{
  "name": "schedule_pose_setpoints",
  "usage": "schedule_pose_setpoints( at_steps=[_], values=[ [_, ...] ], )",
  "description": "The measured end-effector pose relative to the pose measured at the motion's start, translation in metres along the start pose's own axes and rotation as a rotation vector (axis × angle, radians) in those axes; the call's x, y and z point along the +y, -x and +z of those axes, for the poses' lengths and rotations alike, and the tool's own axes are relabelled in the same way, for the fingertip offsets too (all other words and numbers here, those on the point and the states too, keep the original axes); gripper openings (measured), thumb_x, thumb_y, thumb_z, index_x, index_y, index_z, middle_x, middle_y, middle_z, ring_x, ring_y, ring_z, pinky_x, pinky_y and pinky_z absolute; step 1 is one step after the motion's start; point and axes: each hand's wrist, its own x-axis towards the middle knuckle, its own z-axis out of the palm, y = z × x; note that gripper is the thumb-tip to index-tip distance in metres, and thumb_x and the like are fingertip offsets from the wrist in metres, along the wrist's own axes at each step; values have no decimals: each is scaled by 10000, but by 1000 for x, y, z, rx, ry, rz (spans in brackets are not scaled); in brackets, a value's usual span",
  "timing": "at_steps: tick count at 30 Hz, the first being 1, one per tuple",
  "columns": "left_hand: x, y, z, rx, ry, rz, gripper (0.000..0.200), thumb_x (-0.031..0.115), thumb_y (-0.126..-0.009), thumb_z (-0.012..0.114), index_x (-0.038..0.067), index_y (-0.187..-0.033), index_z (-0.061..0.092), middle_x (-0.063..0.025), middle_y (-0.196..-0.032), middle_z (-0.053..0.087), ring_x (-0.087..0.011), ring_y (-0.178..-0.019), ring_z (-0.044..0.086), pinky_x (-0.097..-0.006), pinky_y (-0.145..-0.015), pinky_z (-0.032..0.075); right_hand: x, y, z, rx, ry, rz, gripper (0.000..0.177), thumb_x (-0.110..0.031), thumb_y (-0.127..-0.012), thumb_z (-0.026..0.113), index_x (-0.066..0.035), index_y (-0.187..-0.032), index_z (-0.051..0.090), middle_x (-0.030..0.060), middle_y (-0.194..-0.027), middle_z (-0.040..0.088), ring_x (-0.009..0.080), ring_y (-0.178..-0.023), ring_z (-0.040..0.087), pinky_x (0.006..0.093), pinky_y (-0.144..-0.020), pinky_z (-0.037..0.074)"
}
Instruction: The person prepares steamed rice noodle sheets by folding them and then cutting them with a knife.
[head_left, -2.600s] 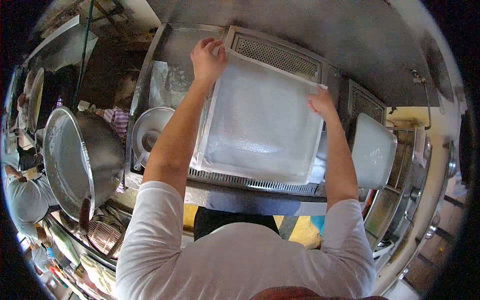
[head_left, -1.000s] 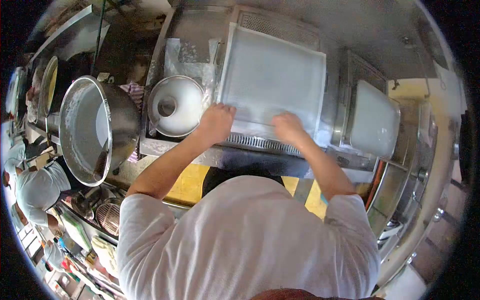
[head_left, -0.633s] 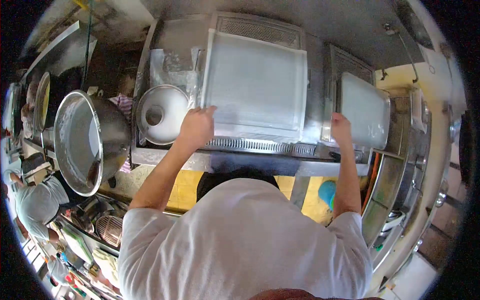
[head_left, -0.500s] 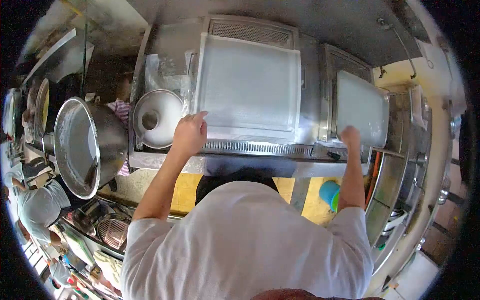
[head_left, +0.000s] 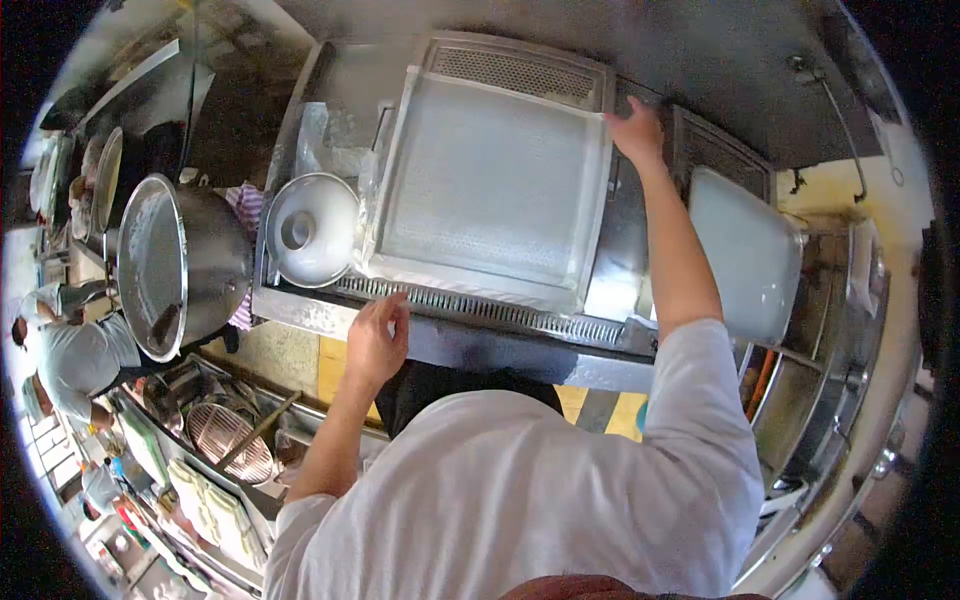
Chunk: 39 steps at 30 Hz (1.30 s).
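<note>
A thin white cloth (head_left: 490,190) lies spread over a perforated steel steaming tray on the counter. My right hand (head_left: 638,135) reaches to the far right corner of the cloth, its thumb at that corner and the fingers apart. Over the counter's front edge hovers my left hand (head_left: 376,342), fingers loosely bent and apart, with nothing seen in it. To the left of the cloth sits a round metal bowl (head_left: 330,250) of white liquid with a small cup-like vessel (head_left: 298,231) in it.
A second whitish sheet (head_left: 740,250) covers another tray at the right. A large steel pot (head_left: 215,265) stands at the left, near a striped cloth (head_left: 243,205). Behind it are a pink basket (head_left: 230,443) and a co-worker in a light shirt (head_left: 88,358).
My right hand has moved from the right-hand sheet to the far right corner of the middle cloth. My left hand has drawn back from the cloth's left edge towards me.
</note>
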Motion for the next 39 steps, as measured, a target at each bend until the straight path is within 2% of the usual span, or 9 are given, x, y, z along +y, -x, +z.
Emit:
schedule_pose_setpoints(
  at_steps=[12,23,27,29,30,32,34,36,39],
  values=[
    [-10,49,-8,65,-33,-171,253,42,-882,650,54,-1135,659,-154,-851,694,-324,-776,667,-437,-715,541,-15,-8,51,-8,382,-107,864,-296,-855,680,-97,-1570,239,248,-1572,300,476,-1394,369,599,-1127,319],
    [-62,56,-36,80,110,-73,292,-8,-846,647,53,-1131,657,-147,-861,695,-321,-788,664,-432,-714,538,-20,258,18,-350,217,195,1032,-246,-787,711,-88,-1598,92,340,-1607,73,516,-1453,234,564,-1179,260],
    [-73,66,-48,99,169,-74,277,14,-855,656,52,-1129,673,-165,-875,696,-332,-808,675,-437,-725,542,-27,261,24,-193,181,106,1024,-268,-783,723,-74,-1590,123,328,-1594,162,506,-1435,273,495,-1178,300],
    [-81,71,-53,79,169,-55,264,46,-867,662,50,-1131,684,-182,-888,698,-346,-827,680,-439,-736,545,-55,247,28,-106,49,-64,730,-250,-805,696,-56,-1464,450,305,-1464,438,448,-1375,403,461,-1150,347],
    [-81,74,-58,83,152,-35,270,61,-872,661,56,-1141,684,-185,-894,699,-358,-821,677,-441,-738,546,-73,242,31,-107,51,-72,730,-250,-805,696,-56,-1464,450,305,-1464,438,448,-1375,403,461,-1150,347],
    [-87,82,-66,87,165,-27,271,59,-880,664,59,-1150,683,-186,-895,703,-340,-797,684,-419,-705,547,-117,233,46,-315,-228,-172,353,-195,-821,663,-49,-1140,706,259,-1190,661,405,-1211,570,469,-1055,435],
    [-98,91,-69,103,174,7,277,56,-886,667,69,-1162,684,-177,-886,710,-319,-773,694,-396,-675,550,-160,229,77,-363,-269,-169,159,-135,-831,634,-49,-902,747,171,-928,730,318,-878,701,412,-801,552],
    [-103,104,-75,100,169,-26,273,53,-885,666,67,-1158,685,-170,-880,710,-318,-776,694,-394,-677,550,-193,225,108,-667,-437,-25,152,-121,-863,614,-54,-948,721,105,-807,699,201,-596,633,343,-524,502],
    [-119,125,-79,100,170,-66,264,53,-879,657,64,-1142,684,-173,-881,701,-337,-793,686,-420,-703,549,-234,224,139,-939,-457,91,136,-126,-906,588,-71,-969,695,46,-723,638,114,-491,521,310,-413,400]
  ],
)
